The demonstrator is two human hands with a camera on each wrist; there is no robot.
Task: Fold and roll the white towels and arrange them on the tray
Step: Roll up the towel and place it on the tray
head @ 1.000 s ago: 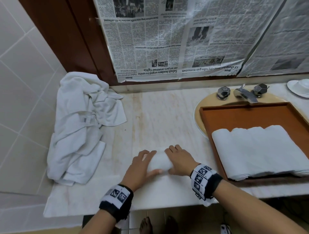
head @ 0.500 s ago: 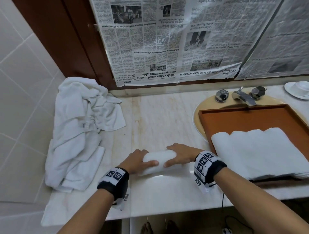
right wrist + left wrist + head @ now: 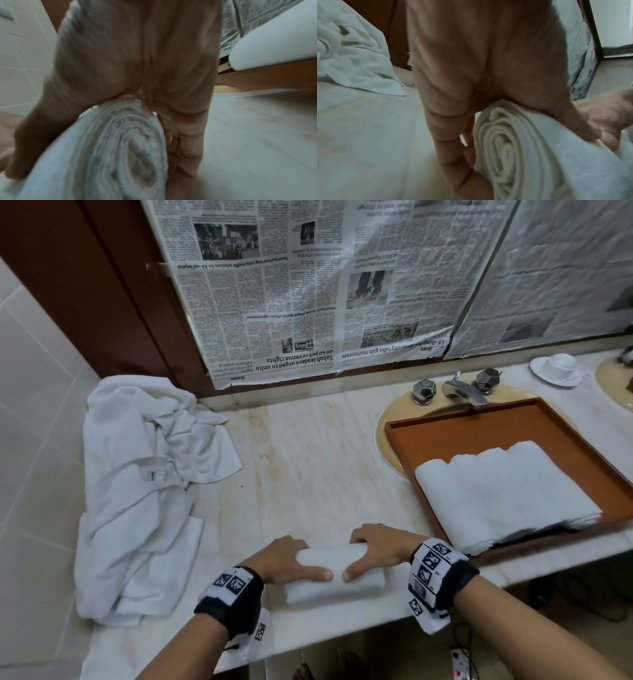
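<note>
Now both hands grip one tightly rolled white terry towel [image 3: 334, 573] that lies crosswise near the front edge of the pale marble desk [image 3: 308, 460]. The left hand [image 3: 284, 559] clasps the roll's left end, thumb stretched along the near side and fingers curled over the far side; the left wrist view shows the spiral of layers at that end, with the thumb [image 3: 583, 124] pressing into the cloth. The right hand [image 3: 376, 547] clasps the right end the same way, its thumb pointing toward the left thumb, the two tips close but apart. The right wrist view, blurred, shows the other spiral end under the palm. To the right, a brown wooden rectangular tray [image 3: 479, 422] sits over a beige round sink [image 3: 394, 412] and carries a row of rolled white towels [image 3: 507, 494] side by side, touching. At the desk's left end lies a crumpled heap of white towels [image 3: 137, 491].
</note>
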